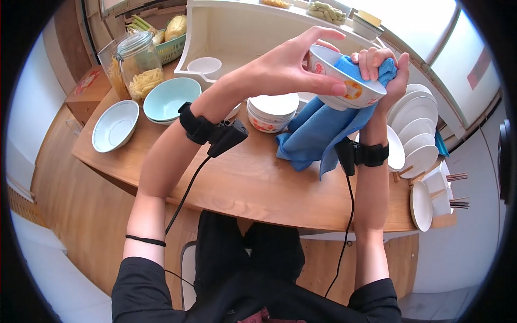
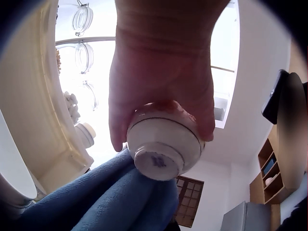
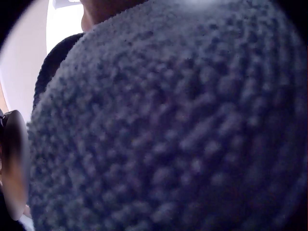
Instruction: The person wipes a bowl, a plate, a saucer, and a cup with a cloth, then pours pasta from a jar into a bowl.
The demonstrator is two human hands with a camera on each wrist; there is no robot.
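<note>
A white bowl (image 1: 344, 101) with red and orange emblems is raised over the table, tilted. My left hand (image 1: 285, 64) grips it by the side, thumb along the outer wall. The left wrist view shows the foot of the bowl (image 2: 159, 161) between thumb and fingers. My right hand (image 1: 399, 83) holds a blue cloth (image 1: 312, 132), its fingers bunching part of it inside the bowl's rim. The rest of the cloth hangs below the bowl toward the table. Textured cloth (image 3: 168, 125) fills most of the right wrist view and hides the right fingers there.
A stack of patterned bowls (image 1: 270, 123) stands behind the cloth on the wooden table (image 1: 258, 188). Pale blue bowls (image 1: 171, 99), a white bowl (image 1: 115, 126) and a glass jar (image 1: 141, 59) are at left. White plates (image 1: 416, 114) stand in a rack at right, near chopsticks (image 1: 460, 204).
</note>
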